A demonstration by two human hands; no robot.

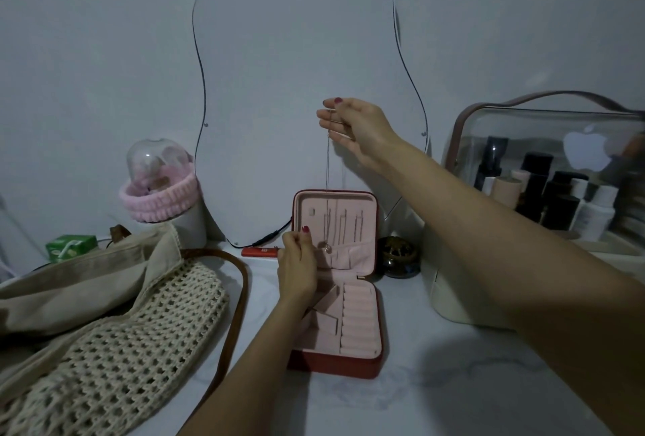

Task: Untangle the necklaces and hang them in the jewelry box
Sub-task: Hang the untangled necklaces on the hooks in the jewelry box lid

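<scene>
A red jewelry box (378,359) with pink lining lies open on the white table, its lid standing upright. My right hand (359,128) is raised high above the lid and pinches the top of a thin silver necklace (328,177). The chain hangs straight down in front of the lid, and its small pendant (327,248) dangles near the lid's pocket. My left hand (296,264) is at the box's left edge, fingers curled and pinched by the lower part of the chain. More chains hang inside the lid (343,222).
A crochet and canvas bag (115,338) with a brown strap covers the left of the table. A wavy mirror (296,86) leans on the wall behind. A clear cosmetics case (544,170) stands right, a dark round jar (399,257) beside the box, and a cup with a pink headband (160,198) at back left.
</scene>
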